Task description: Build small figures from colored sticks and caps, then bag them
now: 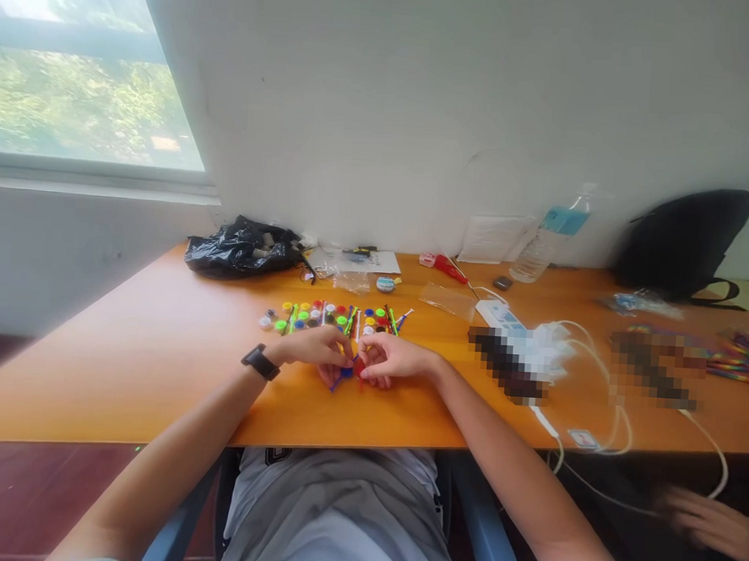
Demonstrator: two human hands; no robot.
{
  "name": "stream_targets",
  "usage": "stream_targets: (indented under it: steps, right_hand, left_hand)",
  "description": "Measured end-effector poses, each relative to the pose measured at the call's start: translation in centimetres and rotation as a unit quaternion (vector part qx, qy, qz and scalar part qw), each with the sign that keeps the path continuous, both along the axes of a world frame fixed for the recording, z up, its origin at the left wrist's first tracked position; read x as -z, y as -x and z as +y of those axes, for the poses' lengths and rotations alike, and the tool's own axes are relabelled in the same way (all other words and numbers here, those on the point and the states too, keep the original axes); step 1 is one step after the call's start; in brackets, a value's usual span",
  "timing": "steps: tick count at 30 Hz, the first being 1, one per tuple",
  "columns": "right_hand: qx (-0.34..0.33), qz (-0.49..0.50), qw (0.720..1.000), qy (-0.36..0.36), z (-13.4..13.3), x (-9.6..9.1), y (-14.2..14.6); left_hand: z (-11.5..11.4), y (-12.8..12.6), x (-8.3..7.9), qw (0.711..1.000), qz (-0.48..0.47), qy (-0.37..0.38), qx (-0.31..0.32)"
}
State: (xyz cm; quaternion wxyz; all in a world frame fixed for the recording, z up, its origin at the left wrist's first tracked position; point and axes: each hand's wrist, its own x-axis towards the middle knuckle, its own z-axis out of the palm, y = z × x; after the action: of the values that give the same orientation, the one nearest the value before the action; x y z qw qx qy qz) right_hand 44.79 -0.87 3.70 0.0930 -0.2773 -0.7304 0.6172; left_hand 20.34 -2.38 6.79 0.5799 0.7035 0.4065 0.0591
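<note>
My left hand (323, 349), with a dark watch (260, 361) on the wrist, is closed in a pinch on a small blue plastic piece (346, 372). Thin blue sticks poke out below its fingers. Right beside it, my right hand (392, 359) pinches a small red plastic piece (360, 367). The fingertips of both hands nearly meet, and I cannot tell whether the two pieces touch. Just beyond the hands lie rows of small round coloured caps (314, 315) and thin coloured sticks (399, 318), partly covered by my fingers.
Along the wall are a black plastic bag (243, 251), papers (379, 262), a round tin (385, 284), a red tool (451, 269), a tilted water bottle (542, 244) and a black backpack (681, 240). A white power strip (503, 315) with cables lies right. Another person's hand (708, 521) shows lower right.
</note>
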Motion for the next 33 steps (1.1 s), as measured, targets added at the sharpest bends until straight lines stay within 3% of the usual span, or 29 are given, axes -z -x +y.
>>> stream_targets:
  steps: [7,17,23,29,33]
  right_hand:
    - [0.028,-0.023,0.997,-0.069,0.3,0.0,-0.1]
    - [-0.018,-0.032,0.997,-0.068,0.4,-0.3,-0.4]
    - [-0.003,-0.041,0.997,-0.070,0.4,-0.2,-0.4]
    - [0.062,0.008,0.987,-0.148,0.4,-0.2,0.0]
    - [0.104,0.047,0.976,-0.183,0.6,-0.2,0.2]
  left_hand:
    - [-0.2,-0.1,-0.2,1.000,0.014,0.009,0.008]
    - [0.0,0.3,-0.1,1.000,0.017,0.010,0.019]
    - [-0.1,0.2,0.1,0.999,0.023,0.001,0.044]
    - [0.8,2.1,-1.5,0.988,0.057,-0.144,0.021]
    - [3.1,6.2,-3.0,0.943,0.075,-0.305,-0.108]
